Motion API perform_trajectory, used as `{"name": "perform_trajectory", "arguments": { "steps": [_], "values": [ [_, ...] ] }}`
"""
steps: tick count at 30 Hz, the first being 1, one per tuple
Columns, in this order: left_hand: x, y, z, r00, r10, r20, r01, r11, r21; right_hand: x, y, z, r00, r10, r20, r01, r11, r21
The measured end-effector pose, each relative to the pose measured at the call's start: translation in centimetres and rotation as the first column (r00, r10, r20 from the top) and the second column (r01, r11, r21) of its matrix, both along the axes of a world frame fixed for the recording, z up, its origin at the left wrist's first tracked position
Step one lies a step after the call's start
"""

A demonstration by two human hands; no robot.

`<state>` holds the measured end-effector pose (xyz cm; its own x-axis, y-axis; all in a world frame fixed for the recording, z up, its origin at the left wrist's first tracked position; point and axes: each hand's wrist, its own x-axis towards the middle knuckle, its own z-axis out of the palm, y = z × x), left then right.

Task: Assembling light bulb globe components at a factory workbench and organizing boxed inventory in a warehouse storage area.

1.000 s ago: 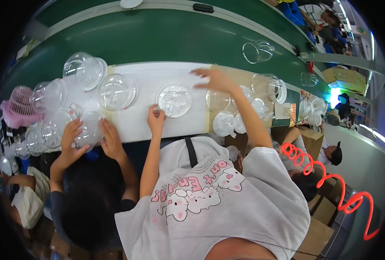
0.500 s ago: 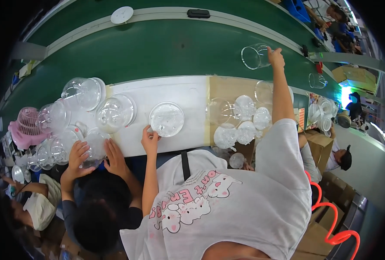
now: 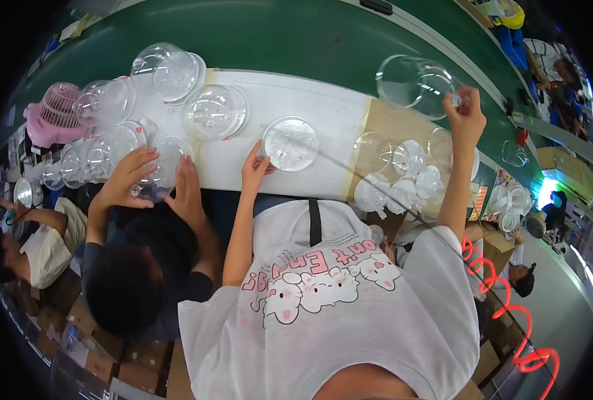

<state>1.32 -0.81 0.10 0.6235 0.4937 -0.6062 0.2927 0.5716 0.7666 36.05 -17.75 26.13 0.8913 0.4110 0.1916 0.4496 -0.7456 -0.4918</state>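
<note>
My left hand [image 3: 255,168] is at the near-left rim of a clear round plastic tray [image 3: 291,143] lying flat on the white board, its index finger stretched along the rim and the other fingers curled. My right hand [image 3: 468,110], fingers pinched, holds a clear plastic cup-shaped cover [image 3: 400,83] by its small end, tilted, over the green table at the right. Left of the tray sits a clear dome on a disc [image 3: 213,112]. On the brown board below my right hand lie several crumpled-looking clear round pieces [image 3: 403,193] and clear covers [image 3: 373,150].
At left, a co-worker's hands [image 3: 131,175] hold a clear dome [image 3: 166,167] amid several stacked domes [image 3: 106,153]. A pink cage-like item [image 3: 58,110] stands beyond. An orange coiled hose [image 3: 510,310] hangs at right, near cardboard boxes [image 3: 496,250]. A thin dark line crosses the right board.
The whole view has shifted, so the table appears higher and further right. My right hand has drawn the clear cover nearer and tilted it. My left hand stays at the tray's rim.
</note>
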Motion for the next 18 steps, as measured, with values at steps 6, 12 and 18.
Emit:
{"name": "perform_trajectory", "arguments": {
  "steps": [6, 12, 18],
  "values": [
    [-0.8, 0.7, -1.1, 0.996, -0.071, 0.050, 0.072, 0.997, -0.014, -12.1, 4.1, 1.5, 0.905, 0.346, -0.249, -0.311, 0.935, 0.170],
    [-0.8, 0.9, -1.4, 0.989, -0.084, 0.118, 0.088, 0.996, -0.026, -17.5, 6.6, -2.6, 0.780, 0.553, -0.294, -0.560, 0.826, 0.068],
    [-0.9, 0.8, -1.6, 0.987, -0.081, 0.135, 0.084, 0.996, -0.016, -18.9, 7.8, -7.4, 0.721, 0.670, -0.179, -0.690, 0.718, -0.092]
  ]
}}
